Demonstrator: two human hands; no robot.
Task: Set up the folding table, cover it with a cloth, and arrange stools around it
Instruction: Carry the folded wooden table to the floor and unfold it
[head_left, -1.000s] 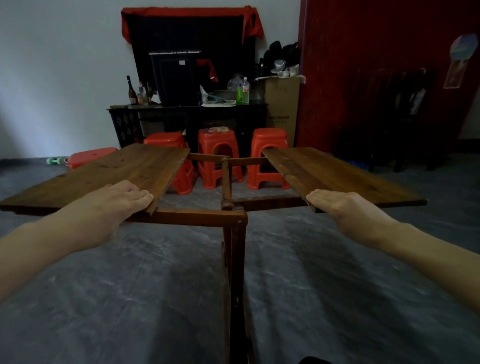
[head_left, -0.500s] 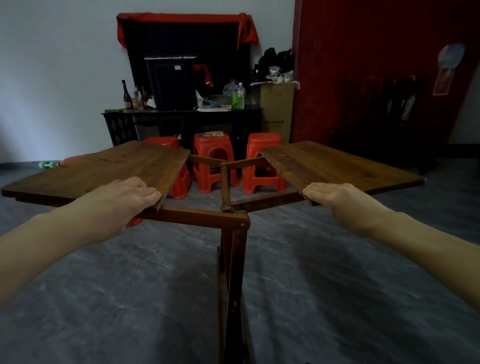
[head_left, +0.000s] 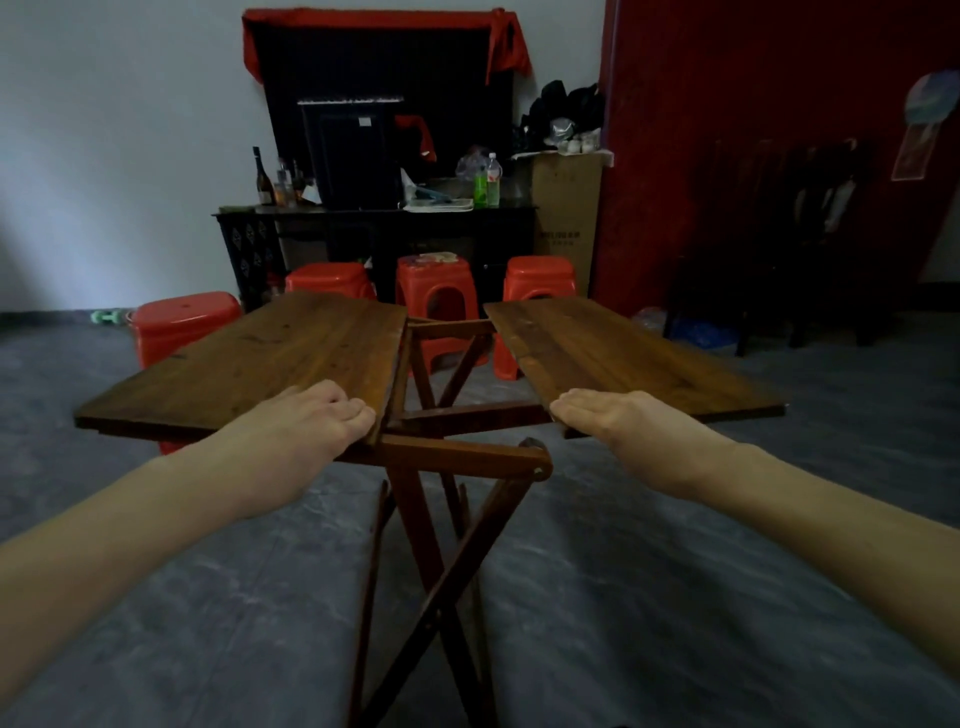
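While both of my palms press down on the dark brown wooden folding table, its two plank leaves lie almost level, a gap between them showing the crossed wooden frame beneath. My left hand rests flat on the near inner corner of the left leaf, fingers curled over its edge; whether they grip underneath I cannot tell. My right hand lies open and flat on the near inner corner of the right leaf, fingers straight, holding nothing. Four red plastic stools stand on the grey floor beyond the table, one of them off to the left. Behind them a black sideboard carries a dark wine bottle, a green plastic bottle beside a clear one with a red label, and a black box. A tall brown cardboard carton stands to the right, dark bundled things piled on top; its printed writing is too faint to read. I see no cloth on the table.
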